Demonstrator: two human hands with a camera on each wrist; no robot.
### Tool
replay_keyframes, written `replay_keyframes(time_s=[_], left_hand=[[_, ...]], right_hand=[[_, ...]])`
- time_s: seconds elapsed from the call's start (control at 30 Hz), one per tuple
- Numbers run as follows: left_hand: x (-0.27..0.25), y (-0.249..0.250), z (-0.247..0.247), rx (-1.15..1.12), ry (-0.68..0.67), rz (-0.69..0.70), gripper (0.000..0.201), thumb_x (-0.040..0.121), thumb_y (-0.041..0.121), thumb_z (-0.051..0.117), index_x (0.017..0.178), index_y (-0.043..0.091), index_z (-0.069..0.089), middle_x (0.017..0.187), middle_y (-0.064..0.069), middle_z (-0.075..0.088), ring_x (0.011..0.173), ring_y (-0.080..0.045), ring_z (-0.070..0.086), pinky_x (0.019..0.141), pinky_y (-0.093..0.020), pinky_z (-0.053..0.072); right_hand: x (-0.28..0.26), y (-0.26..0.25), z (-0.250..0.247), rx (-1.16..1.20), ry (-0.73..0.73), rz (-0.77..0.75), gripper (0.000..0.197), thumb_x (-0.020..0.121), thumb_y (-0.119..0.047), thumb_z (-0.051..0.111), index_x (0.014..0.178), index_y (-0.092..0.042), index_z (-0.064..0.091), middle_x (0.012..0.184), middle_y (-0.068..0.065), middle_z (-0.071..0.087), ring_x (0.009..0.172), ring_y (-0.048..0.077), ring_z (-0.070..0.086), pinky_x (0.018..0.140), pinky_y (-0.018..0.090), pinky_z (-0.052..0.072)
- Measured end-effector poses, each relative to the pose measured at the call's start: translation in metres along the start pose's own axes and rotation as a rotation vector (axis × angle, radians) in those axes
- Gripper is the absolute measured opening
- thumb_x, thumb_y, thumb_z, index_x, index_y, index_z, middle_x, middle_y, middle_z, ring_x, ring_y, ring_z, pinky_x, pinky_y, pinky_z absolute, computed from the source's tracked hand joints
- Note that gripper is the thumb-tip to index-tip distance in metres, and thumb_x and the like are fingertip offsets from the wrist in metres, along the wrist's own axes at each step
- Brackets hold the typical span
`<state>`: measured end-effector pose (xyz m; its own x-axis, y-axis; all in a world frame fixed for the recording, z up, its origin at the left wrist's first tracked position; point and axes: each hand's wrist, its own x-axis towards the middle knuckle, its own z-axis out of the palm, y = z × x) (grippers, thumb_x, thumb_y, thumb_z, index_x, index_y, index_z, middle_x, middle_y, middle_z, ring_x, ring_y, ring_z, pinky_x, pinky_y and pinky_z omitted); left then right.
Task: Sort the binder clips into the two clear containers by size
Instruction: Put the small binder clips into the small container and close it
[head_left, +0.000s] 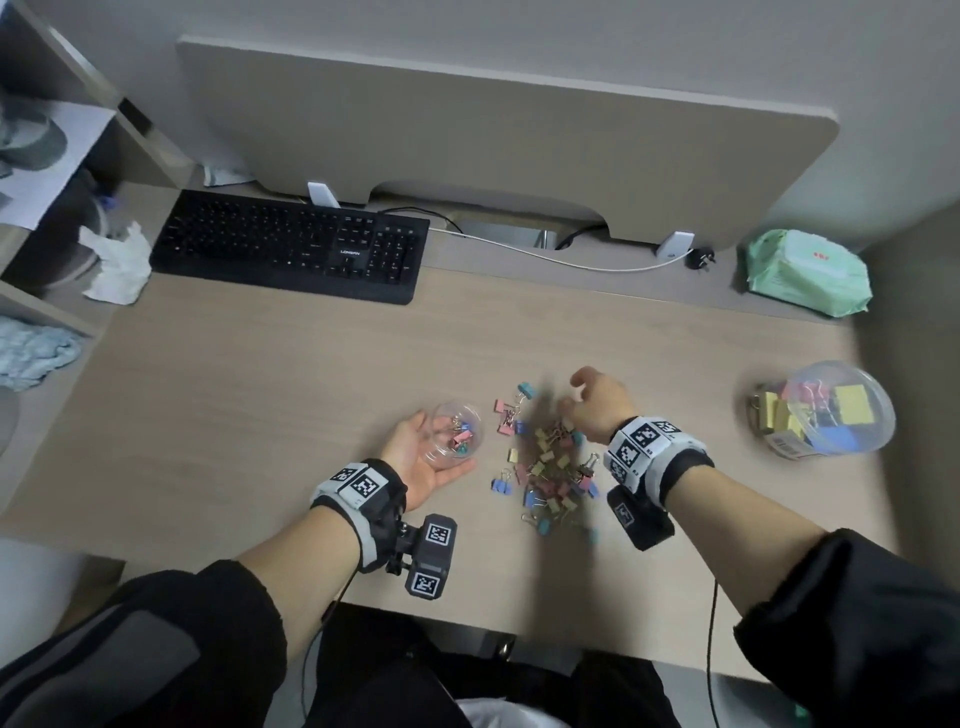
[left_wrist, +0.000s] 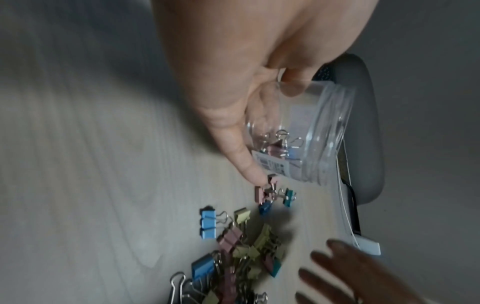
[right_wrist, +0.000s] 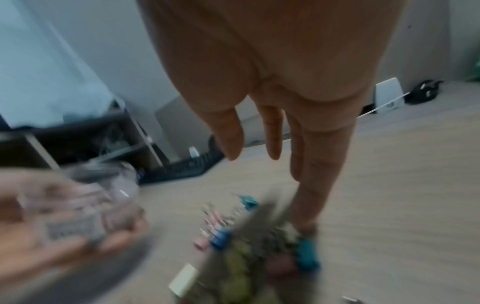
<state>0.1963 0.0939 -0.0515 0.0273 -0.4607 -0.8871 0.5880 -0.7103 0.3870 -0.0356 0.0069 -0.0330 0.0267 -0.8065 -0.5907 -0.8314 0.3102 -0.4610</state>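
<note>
My left hand (head_left: 413, 457) lies palm up on the desk and cradles a small clear container (head_left: 456, 437), thumb along its side (left_wrist: 233, 148). A few small coloured clips lie inside the container (left_wrist: 279, 146). Just right of it is a loose pile of small binder clips (head_left: 550, 465), pink, yellow, blue and teal. My right hand (head_left: 597, 402) hovers over the pile's far right side, fingers (right_wrist: 272, 133) hanging straight down, nothing held. A large clear container (head_left: 826, 410) with big yellow, blue and pink clips stands at the far right. The right wrist view is blurred.
A black keyboard (head_left: 291, 247) sits at the back left, with a crumpled tissue (head_left: 119, 265) beside it. A green wipes pack (head_left: 805, 273) lies at the back right. A white cable (head_left: 545, 257) runs under the beige divider panel (head_left: 493, 145). Shelves stand to the left.
</note>
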Motion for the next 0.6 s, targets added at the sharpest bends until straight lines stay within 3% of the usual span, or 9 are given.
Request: replay_keyframes(time_s=[0.13, 0.33, 0.4, 0.47, 0.6], left_hand=[[0.000, 0.006, -0.019, -0.038, 0.031, 0.001, 0.050, 0.110, 0.042, 0.037, 0.137, 0.006, 0.060, 0.131, -0.020, 0.068, 0.100, -0.036, 0.071, 0.076, -0.048, 0.059], [-0.003, 0.010, -0.035, -0.090, 0.057, 0.005, 0.045, 0.111, 0.041, 0.034, 0.123, 0.009, 0.063, 0.126, -0.018, 0.069, 0.097, -0.034, 0.069, 0.080, -0.048, 0.056], [-0.004, 0.011, -0.038, -0.094, 0.066, -0.004, 0.043, 0.111, 0.040, 0.034, 0.113, 0.010, 0.065, 0.120, -0.018, 0.070, 0.095, -0.033, 0.069, 0.080, -0.048, 0.056], [-0.005, 0.012, -0.040, -0.093, 0.069, -0.010, 0.043, 0.111, 0.039, 0.034, 0.105, 0.010, 0.065, 0.112, -0.016, 0.071, 0.094, -0.033, 0.069, 0.080, -0.048, 0.056], [-0.005, 0.012, -0.040, -0.082, 0.076, -0.021, 0.043, 0.111, 0.040, 0.036, 0.104, 0.010, 0.067, 0.107, -0.016, 0.072, 0.094, -0.033, 0.069, 0.085, -0.050, 0.055]], right_hand=[[0.017, 0.007, 0.013, -0.284, -0.063, 0.083, 0.087, 0.074, -0.060, 0.070, 0.141, -0.019, 0.032, 0.137, 0.013, 0.041, 0.123, 0.036, 0.048, 0.103, 0.046, 0.045], [0.027, -0.035, 0.047, -0.502, -0.123, -0.197, 0.093, 0.063, -0.071, 0.070, 0.137, -0.029, 0.031, 0.139, 0.009, 0.036, 0.123, 0.038, 0.037, 0.102, 0.046, 0.039], [0.024, -0.043, 0.062, -0.627, -0.143, -0.277, 0.087, 0.066, -0.064, 0.073, 0.135, -0.028, 0.034, 0.137, 0.008, 0.033, 0.121, 0.037, 0.036, 0.097, 0.046, 0.044], [0.023, -0.044, 0.076, -0.701, -0.117, -0.319, 0.073, 0.074, -0.045, 0.074, 0.134, -0.027, 0.036, 0.136, 0.007, 0.031, 0.119, 0.035, 0.036, 0.090, 0.044, 0.049], [0.023, -0.036, 0.082, -0.709, -0.085, -0.387, 0.059, 0.082, -0.017, 0.066, 0.133, -0.026, 0.038, 0.131, 0.010, 0.034, 0.114, 0.035, 0.042, 0.083, 0.042, 0.049]])
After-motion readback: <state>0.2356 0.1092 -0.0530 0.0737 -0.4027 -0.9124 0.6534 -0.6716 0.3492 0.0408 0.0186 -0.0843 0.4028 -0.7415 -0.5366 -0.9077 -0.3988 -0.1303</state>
